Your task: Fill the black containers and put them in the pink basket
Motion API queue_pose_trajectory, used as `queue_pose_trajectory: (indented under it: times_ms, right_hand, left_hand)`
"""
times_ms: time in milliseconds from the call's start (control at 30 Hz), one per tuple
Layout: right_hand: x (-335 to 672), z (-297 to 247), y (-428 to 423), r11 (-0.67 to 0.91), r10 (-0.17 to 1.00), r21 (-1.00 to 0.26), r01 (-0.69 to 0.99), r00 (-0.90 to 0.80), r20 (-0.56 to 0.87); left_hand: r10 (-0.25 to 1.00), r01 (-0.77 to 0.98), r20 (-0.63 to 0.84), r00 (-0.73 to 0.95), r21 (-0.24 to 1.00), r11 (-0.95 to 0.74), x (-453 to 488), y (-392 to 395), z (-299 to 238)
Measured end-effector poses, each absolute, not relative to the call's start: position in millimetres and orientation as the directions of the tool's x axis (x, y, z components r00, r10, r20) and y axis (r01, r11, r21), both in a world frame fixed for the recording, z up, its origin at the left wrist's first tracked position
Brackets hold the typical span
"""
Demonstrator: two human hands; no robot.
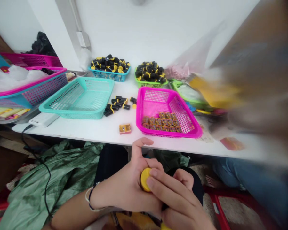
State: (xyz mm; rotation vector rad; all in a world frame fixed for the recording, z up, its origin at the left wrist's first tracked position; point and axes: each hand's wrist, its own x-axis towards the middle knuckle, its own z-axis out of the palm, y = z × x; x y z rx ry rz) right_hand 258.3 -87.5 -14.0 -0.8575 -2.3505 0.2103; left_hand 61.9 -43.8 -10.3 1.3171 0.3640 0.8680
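Observation:
Below the table edge, my left hand (128, 183) and my right hand (179, 199) are pressed together around a small round yellow cap (144, 179). Left fingers curl round its back; right fingertips lie on its face. What is under the cap is hidden. Straight ahead on the white table (91, 129) a pink basket (144, 110) holds a row of small orange-labelled tubs (161, 122). One small orange box (125, 128) lies loose near the table edge. Several black tubes with yellow bands (117, 104) lie beside a teal basket (80, 97).
At the back, a blue basket (109, 75) and a green basket (150, 83) hold black and yellow caps. Stacked pink and blue baskets (31, 89) stand left. A blurred co-worker's arm (256, 83) sweeps over the right side. Green plastic sheet (62, 172) lies beneath the table.

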Motion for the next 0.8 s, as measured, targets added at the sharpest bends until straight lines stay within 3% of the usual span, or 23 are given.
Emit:
queue_pose_trajectory:
  times_ms: [100, 233, 333, 633, 800]
  right_hand:
    - [257.8, -6.1, -80.1, 0.837, 0.535, -0.412, 0.360, -0.697, 0.478]
    - [253.7, -3.1, -73.0, 0.726, 0.593, -0.644, 0.240, -0.692, 0.411]
    - [249.4, -5.6, -72.7, 0.642, 0.643, -0.737, 0.213, -0.674, 0.365]
    - [239.7, -7.2, -65.0, 0.658, 0.622, -0.735, 0.160, -0.665, 0.412]
    - [232.1, -9.1, -59.1, 0.671, 0.600, -0.716, 0.193, -0.709, 0.371]
  left_hand:
    - [0.657, -0.339, 0.254, 0.710, 0.941, 0.003, 56.8, -36.1, -16.0]
    - [0.548, -0.301, 0.298, 0.782, 0.949, -0.087, 51.5, -23.3, -20.1]
    - [0.455, -0.327, 0.305, 0.837, 0.945, -0.031, 50.3, -15.3, -26.0]
    - [0.330, -0.551, 0.462, 0.823, 0.790, 0.269, 55.4, -2.3, -60.0]
    - [0.331, -0.476, 0.364, 0.870, 0.795, 0.376, 51.1, 3.4, -74.0]
